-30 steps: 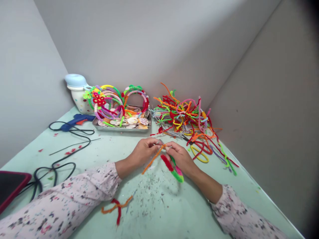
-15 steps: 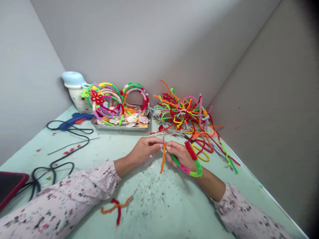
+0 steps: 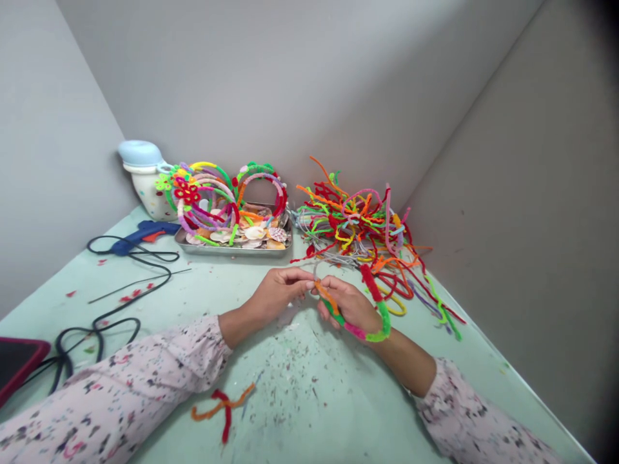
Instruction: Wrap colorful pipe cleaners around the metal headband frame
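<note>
In the middle of the view, my left hand pinches at the bare grey end of a headband, where an orange pipe cleaner crosses it. My right hand is closed around the headband, which is wrapped in red, bright green, pink and dark green pipe cleaner and curves out over my wrist. The orange piece slants down across the green part. My fingertips nearly meet, and they hide exactly where the orange piece is fixed.
A metal tray holds shells and finished headbands. Behind right lies a tangle of pipe cleaners. A blue glue gun with a black cord, a lidded cup, a red-edged device and loose pipe-cleaner scraps lie around.
The orange pipe cleaner, which hung straight down, now slants to the right across the green part of the headband. Both hands stay almost where they were.
</note>
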Motion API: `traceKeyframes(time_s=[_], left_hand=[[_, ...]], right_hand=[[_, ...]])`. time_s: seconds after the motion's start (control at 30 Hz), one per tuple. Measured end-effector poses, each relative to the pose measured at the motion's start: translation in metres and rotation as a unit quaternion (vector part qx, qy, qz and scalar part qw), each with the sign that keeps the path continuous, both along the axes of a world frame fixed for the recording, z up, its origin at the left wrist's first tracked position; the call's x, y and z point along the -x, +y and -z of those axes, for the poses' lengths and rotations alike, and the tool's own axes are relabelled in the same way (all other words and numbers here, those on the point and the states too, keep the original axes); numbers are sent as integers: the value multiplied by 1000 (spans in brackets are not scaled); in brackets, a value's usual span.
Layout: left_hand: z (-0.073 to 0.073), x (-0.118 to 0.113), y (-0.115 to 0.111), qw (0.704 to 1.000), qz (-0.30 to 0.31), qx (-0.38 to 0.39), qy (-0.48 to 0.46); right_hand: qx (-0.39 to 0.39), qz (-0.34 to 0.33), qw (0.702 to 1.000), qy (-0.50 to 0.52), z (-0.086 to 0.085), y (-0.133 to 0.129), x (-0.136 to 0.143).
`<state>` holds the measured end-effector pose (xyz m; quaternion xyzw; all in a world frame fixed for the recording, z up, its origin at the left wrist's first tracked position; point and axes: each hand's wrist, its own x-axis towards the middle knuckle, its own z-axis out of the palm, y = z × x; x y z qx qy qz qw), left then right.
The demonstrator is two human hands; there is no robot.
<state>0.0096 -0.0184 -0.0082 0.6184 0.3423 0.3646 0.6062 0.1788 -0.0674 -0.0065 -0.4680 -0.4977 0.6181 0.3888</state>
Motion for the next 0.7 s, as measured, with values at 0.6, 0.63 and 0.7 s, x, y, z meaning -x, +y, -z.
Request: traceKeyframes(time_s=[0.6,0.63,0.7], left_hand=[[1,0,0,1000,3,25,-6],[1,0,-1,1000,3,26,-8],[0,0,-1,1000,1,23,-5]], right_hand=[[-1,5,1000,-8,0,-1,1],[-1,6,1000,-8,0,-1,1],[-5,5,1000,-10,-1,-1,1]])
